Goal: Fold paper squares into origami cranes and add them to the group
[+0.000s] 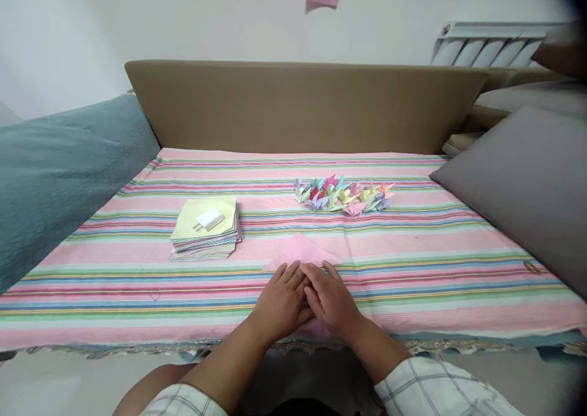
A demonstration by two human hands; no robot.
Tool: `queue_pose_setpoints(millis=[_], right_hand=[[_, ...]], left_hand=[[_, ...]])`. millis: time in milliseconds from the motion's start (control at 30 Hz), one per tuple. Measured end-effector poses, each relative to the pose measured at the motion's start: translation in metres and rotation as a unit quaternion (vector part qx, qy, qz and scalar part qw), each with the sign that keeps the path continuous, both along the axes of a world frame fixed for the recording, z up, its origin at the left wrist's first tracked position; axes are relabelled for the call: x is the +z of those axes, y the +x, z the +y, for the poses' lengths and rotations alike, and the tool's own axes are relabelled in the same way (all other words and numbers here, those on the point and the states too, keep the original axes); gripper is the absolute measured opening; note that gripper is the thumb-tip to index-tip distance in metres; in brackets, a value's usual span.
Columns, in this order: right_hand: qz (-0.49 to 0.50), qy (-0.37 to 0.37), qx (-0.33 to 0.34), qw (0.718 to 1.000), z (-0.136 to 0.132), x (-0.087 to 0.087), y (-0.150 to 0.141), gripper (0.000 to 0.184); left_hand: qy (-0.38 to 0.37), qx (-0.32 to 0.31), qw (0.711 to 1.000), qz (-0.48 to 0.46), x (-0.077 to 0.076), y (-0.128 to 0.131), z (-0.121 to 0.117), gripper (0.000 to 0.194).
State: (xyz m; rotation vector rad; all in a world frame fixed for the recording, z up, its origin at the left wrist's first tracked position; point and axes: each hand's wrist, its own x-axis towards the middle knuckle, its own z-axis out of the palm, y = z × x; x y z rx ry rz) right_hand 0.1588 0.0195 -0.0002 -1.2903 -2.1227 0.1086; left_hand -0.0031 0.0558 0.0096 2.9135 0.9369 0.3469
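A pink sheet of paper [299,248] lies on the striped cloth, its far part forming a triangle that points away from me. My left hand [280,297] rests on the paper's near side with its fingers stretched forward. Against it, my right hand [334,298] also lies flat, fingers extended, and the two hands meet at the middle. The paper beneath my palms is mostly hidden, though a bit of pink shows near my wrists. Beyond the paper, to the right, sits a cluster of several folded paper cranes [331,200] in many colours.
To the left stands a stack of square coloured paper [204,246], with a white plug adapter [211,219] on top. A striped cloth [137,269] covers the seat. Grey cushions [523,177] lean at the right; a blue-green armrest [68,165] bounds the left. Behind rises a brown backrest [298,107].
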Motion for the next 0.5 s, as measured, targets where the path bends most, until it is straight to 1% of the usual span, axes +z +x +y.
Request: queue_pose_setpoints(millis=[133,267,400,500], right_hand=[[0.012,-0.019,-0.05,0.998,0.002,-0.002,0.009,0.046],[0.017,-0.028,-0.092,0.995,0.005,0.003,0.019,0.044],[0.043,-0.051,-0.161,0.985,0.008,0.01,0.03,0.039],[0.039,-0.071,-0.215,0.973,0.011,0.013,0.038,0.036]], left_hand=[[-0.005,-0.005,1.0,0.021,0.002,0.0,0.002,0.067],[-0.007,-0.002,0.999,0.031,0.002,-0.001,0.002,0.069],[-0.025,0.017,0.999,0.043,0.005,-0.004,-0.002,0.071],[-0.041,0.038,0.997,0.054,0.008,-0.008,-0.007,0.072]])
